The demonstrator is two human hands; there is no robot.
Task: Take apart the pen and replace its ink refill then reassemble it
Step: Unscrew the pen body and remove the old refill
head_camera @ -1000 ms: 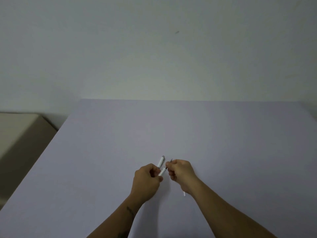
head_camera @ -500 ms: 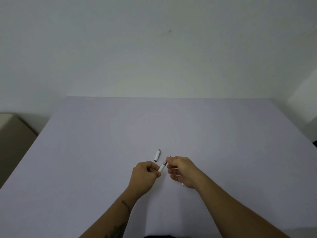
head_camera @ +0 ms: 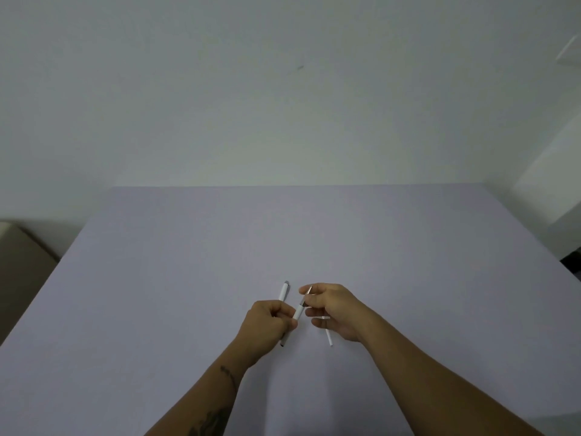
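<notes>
White pen barrel (head_camera: 298, 311): L hand (head_camera: 267, 328) is gripping it, fingers curled round.
R hand (head_camera: 334, 309): fingertips are pinching barrel's tip end.
Cap (head_camera: 284, 291): lying on table (head_camera: 188, 278).

The surface (head_camera: 188, 278) is a plain pale lilac-grey with no pattern. The pen barrel (head_camera: 298, 311), in the left hand (head_camera: 267, 325), is white, running into a darker grey section with a thin metallic tip near the fingers of the right hand (head_camera: 333, 309). The pen cap (head_camera: 284, 291), lying on the surface, is white with a grey end. A thin white refill (head_camera: 329, 338) shows below the right hand. The left forearm (head_camera: 220, 388) carries dark tattoo marks. The wall (head_camera: 283, 105) is off-white with a small dark speck. At the left edge stands something beige-brown (head_camera: 22, 265).
</notes>
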